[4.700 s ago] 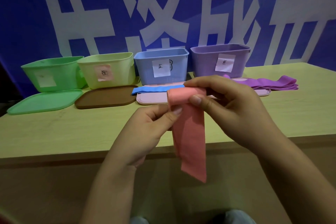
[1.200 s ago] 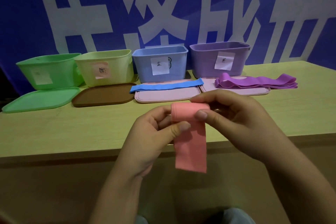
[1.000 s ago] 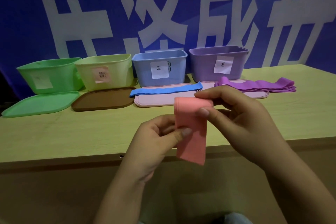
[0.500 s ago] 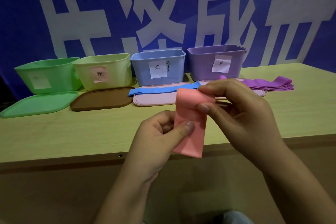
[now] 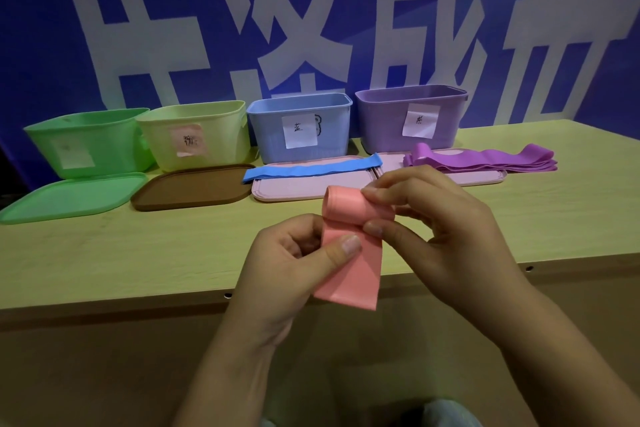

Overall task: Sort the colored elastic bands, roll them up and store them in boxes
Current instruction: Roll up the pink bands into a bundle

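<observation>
I hold a pink elastic band (image 5: 349,274) in front of the table edge. Its upper part is wound into a roll that my right hand (image 5: 440,236) pinches between thumb and fingers. My left hand (image 5: 294,267) pinches the flat tail just below the roll, thumb on top. A short tail hangs down. Four open boxes stand in a row at the back: green (image 5: 86,142), yellow (image 5: 197,135), blue (image 5: 301,128), purple (image 5: 412,118). A blue band (image 5: 311,170) lies on a pink lid. Several purple bands (image 5: 485,159) are stacked to the right.
Lids lie in front of the boxes: green (image 5: 72,198), brown (image 5: 194,191), and two pink ones (image 5: 287,187). The wooden table (image 5: 138,253) has its front edge just under my hands. A blue banner with white characters (image 5: 311,10) hangs behind.
The roll has grown thicker and the hanging tail has shortened as my hands wound the pink band up. Both hands stayed in front of the table edge.
</observation>
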